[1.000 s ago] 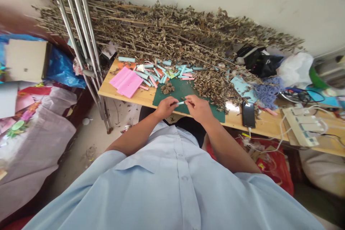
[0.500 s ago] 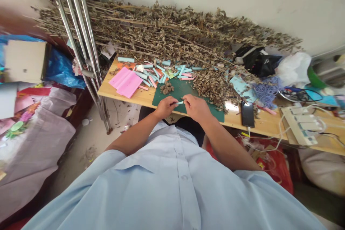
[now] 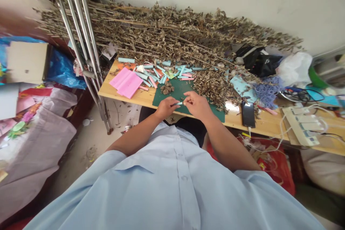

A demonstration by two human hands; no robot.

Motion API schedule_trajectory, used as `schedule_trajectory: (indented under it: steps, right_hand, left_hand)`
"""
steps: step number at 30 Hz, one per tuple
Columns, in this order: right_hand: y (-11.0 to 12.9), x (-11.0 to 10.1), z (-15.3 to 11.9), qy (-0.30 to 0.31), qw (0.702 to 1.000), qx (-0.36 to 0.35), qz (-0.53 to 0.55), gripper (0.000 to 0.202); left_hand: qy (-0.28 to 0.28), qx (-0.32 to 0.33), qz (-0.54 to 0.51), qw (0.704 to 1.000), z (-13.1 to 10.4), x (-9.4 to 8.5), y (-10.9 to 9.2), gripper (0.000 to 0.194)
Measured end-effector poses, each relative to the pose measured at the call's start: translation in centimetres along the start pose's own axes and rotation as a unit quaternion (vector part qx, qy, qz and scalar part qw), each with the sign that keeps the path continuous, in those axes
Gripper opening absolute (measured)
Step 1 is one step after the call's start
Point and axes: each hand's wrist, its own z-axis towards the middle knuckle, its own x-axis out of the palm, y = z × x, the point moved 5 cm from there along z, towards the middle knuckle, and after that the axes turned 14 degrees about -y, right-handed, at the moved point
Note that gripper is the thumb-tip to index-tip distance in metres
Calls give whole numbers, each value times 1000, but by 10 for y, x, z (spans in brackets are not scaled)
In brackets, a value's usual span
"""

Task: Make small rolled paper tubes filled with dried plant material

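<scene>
Above the near edge of a green mat, my left hand pinches one end of a small light-blue paper roll. My right hand has its fingertips pressed together at the roll's other end; whatever is between them is too small to make out. A clump of dried leaf lies on the mat just beyond my left hand. Past my right hand spreads a heap of loose dried leaves. Several blue and pink paper rolls lie behind the mat, beside pink paper sheets.
Dried plant stalks stretch along the wall. Metal crutches stand left of the wooden table. To the right are a black phone on a cable, blue string, a power strip and plastic bags.
My right hand's fingers have lifted slightly and shifted at the roll's end. My left hand still holds the roll in nearly the same place.
</scene>
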Motion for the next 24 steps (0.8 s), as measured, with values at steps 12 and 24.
schedule_trajectory:
  steps: [12, 24]
  right_hand:
    - [-6, 5, 6, 54, 997, 52, 16, 45]
    - [-3, 9, 13, 91, 995, 33, -24, 42]
  left_hand:
    - [14, 21, 0, 1000, -1, 0, 0, 19]
    - [28, 15, -1, 999, -1, -1, -2, 19]
